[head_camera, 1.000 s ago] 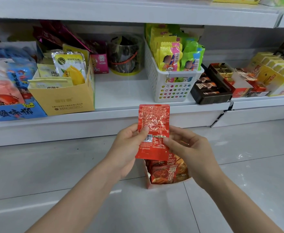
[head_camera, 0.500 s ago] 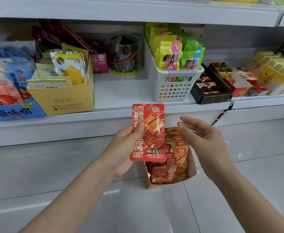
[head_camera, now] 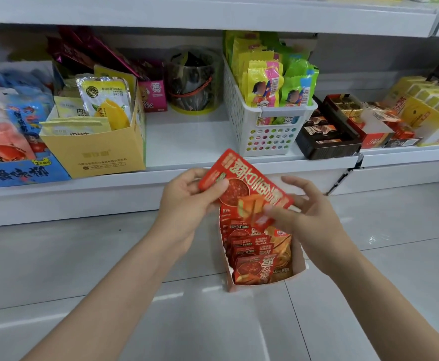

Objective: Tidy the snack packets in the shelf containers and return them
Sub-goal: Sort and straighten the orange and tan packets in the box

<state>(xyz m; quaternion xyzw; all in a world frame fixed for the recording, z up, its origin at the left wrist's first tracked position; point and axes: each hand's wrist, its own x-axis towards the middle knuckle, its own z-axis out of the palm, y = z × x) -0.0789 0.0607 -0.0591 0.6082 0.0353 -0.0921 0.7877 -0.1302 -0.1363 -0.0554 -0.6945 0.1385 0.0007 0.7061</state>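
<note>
Head cam, looking down at the floor in front of a white shelf unit: the flat red foil snack packet with gold lettering and a bowl of red sauce printed on it sits dead centre, tilted so its long edge runs from about 10 o'clock down to 4 o'clock, held in the air right above the open white cardboard box on the pale tiled floor. That box is packed with more of the same red packets standing on edge, plus a few orange ones at its 3 o'clock side. Up on the shelf, at 11 o'clock, there's a yellow cardboard carton of yellow pouches, and at 1 o'clock a white perforated plastic basket stuffed with yellow and green sachets; a dark tray of chocolates sits just beside the basket at its 3 o'clock. The left hand pinches the packet's upper left corner, thumb on the front. The right hand grips the lower right end, fingers curled behind it, thumb a bit blurred.
</note>
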